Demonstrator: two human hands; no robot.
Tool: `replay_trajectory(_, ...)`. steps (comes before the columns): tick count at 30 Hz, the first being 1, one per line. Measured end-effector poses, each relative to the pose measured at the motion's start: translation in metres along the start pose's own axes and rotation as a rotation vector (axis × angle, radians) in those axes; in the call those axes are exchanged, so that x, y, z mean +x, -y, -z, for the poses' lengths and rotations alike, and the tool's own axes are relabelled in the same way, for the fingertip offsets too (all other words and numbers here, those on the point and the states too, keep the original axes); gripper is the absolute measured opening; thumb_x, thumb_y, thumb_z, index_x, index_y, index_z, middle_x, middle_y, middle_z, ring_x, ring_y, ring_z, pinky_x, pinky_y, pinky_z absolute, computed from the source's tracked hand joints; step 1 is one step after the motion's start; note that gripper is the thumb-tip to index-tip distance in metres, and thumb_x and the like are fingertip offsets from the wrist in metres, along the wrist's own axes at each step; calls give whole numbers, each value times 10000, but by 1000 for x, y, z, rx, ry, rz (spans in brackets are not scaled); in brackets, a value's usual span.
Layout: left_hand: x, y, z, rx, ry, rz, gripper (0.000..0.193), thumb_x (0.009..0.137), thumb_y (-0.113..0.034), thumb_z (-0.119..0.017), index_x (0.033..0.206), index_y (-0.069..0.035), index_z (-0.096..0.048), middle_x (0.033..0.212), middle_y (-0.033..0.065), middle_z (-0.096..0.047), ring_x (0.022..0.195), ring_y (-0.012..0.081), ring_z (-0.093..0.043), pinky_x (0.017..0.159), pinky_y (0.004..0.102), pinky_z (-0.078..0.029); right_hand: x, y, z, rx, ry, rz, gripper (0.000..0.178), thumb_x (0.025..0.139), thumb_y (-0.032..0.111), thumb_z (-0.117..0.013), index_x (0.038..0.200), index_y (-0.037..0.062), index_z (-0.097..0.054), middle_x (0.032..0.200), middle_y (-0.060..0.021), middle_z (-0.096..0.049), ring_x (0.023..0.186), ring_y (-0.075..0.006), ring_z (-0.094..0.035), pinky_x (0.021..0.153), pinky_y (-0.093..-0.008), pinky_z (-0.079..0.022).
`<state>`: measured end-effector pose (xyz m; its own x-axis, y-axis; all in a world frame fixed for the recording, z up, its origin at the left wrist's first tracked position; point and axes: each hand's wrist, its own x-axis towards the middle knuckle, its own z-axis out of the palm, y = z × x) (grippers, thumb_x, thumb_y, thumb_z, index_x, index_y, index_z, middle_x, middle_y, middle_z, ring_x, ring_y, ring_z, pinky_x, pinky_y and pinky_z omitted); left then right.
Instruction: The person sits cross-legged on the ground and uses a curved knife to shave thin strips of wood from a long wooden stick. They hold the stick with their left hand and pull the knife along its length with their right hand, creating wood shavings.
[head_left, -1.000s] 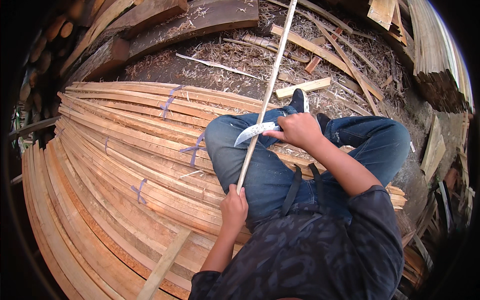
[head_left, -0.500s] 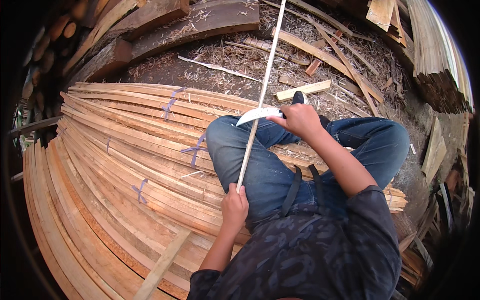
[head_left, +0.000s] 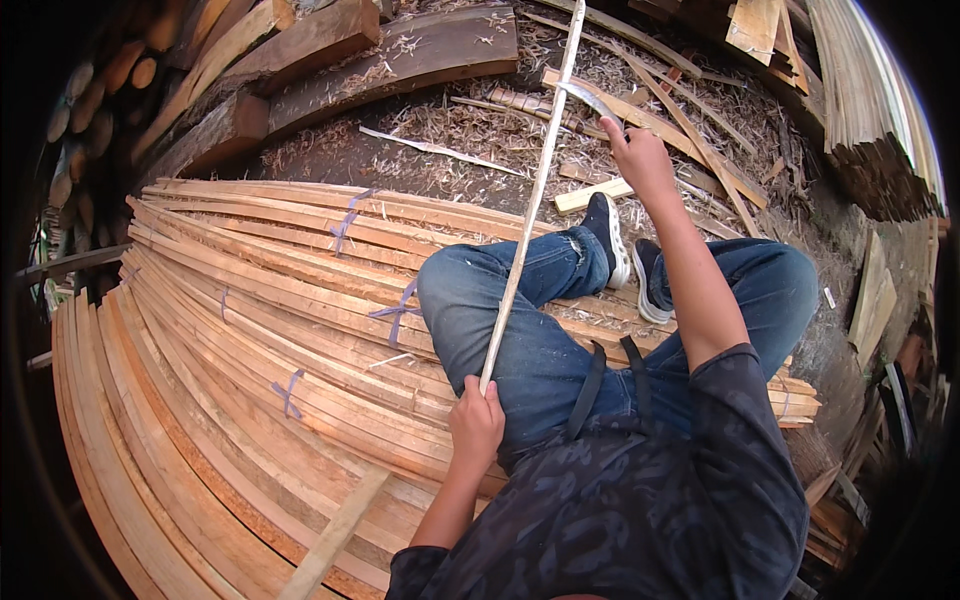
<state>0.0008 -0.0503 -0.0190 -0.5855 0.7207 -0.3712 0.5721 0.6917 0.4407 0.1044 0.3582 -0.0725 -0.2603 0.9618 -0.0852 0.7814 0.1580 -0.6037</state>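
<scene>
Closed around the near end of a long thin wooden stick is my left hand, just beside my left thigh. The stick slants up and away across my left knee, and its far end reaches the top edge of the view. My right hand is wrapped round the handle of a knife, held out beyond my shoes. The pale curved blade meets the stick near its far part. Most of the handle is hidden in my fingers.
Under and left of me lie long wooden strips, bundled with purple ties. Thick timber beams lie at the far left. Shavings and loose boards cover the ground ahead. A stack of thin slats stands at far right.
My right hand and the knife have moved away from me along the stick, from near my knee toward its far end. My left hand keeps its hold at the near end.
</scene>
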Motion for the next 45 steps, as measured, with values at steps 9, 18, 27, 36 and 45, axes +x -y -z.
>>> replay_trajectory(9, -1, -2, 1, -25, 11, 63, 271, 962, -276, -436, 957, -6, -461, 748, 267, -602, 696, 472, -584, 625, 545, -422, -120, -16, -56, 324, 317, -161, 577, 907, 464, -559, 694, -65, -649, 562, -246, -566, 566, -394, -597, 583, -448, -458)
replay_trajectory(18, -2, 14, -8, -56, 9, 18, 299, 965, -303, -432, 978, -5, -444, 756, 271, -604, 693, 472, -589, 607, 545, -423, -131, 0, -42, 241, 224, -73, 393, 856, 349, -647, 782, -35, -690, 553, -216, -577, 533, -367, -597, 548, -427, -461)
replay_trajectory(27, 4, 15, -6, -117, -32, 12, 304, 965, -318, -447, 940, -15, -448, 652, 250, -576, 643, 474, -577, 567, 528, -416, -156, 7, -36, 232, 354, 8, 248, 826, 244, -647, 808, 3, -701, 618, -211, -617, 599, -374, -627, 559, -429, -480)
replay_trajectory(36, 8, 12, -4, -46, 3, 45, 313, 950, -310, -478, 928, 0, -442, 676, 271, -590, 642, 473, -587, 571, 525, -445, -68, 12, -32, -260, 119, 72, 245, 758, 237, -647, 887, 40, -714, 793, -215, -671, 747, -368, -665, 705, -449, -538)
replay_trajectory(45, 8, 7, -5, -38, 11, 55, 330, 955, -310, -463, 916, 15, -424, 675, 287, -584, 645, 482, -584, 576, 534, -447, -97, 41, 3, -348, 316, 370, 289, 769, 307, -672, 739, 20, -691, 691, -216, -653, 681, -349, -668, 649, -439, -540)
